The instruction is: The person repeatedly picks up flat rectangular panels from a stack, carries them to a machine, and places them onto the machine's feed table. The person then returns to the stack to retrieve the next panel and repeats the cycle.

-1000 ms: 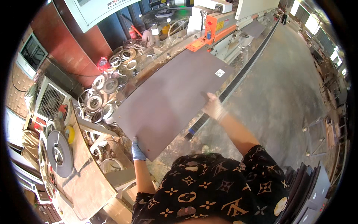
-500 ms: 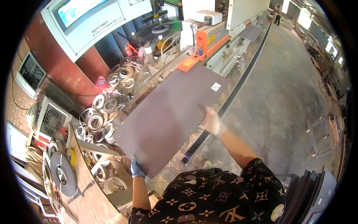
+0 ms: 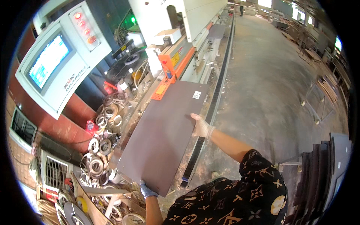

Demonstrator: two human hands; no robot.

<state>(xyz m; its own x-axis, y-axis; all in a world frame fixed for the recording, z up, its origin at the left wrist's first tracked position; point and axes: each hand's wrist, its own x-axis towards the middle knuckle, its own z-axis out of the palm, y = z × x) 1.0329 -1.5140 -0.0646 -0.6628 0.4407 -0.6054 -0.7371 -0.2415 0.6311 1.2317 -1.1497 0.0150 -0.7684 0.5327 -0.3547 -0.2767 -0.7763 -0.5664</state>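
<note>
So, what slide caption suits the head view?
Gloved left hand and gloved right hand hold a brown rectangular panel at an edge-banding machine.

Glare from far windows (image 3: 298,14), bright screen (image 3: 49,61), fisheye curvature, black corners.

Left hand (image 3: 149,191), gloved in pale blue: held low and close to the torso (image 3: 221,204), its thumb (image 3: 143,183) pointing forward and its fingers largely hidden; the bare left forearm (image 3: 153,210) rises from the lower edge. Right hand (image 3: 202,128), gloved in white: extended farther forward, thumb (image 3: 194,116) uppermost and directed leftward; the bare right forearm (image 3: 229,145) slants back to a short, dark patterned sleeve (image 3: 262,170).
</note>
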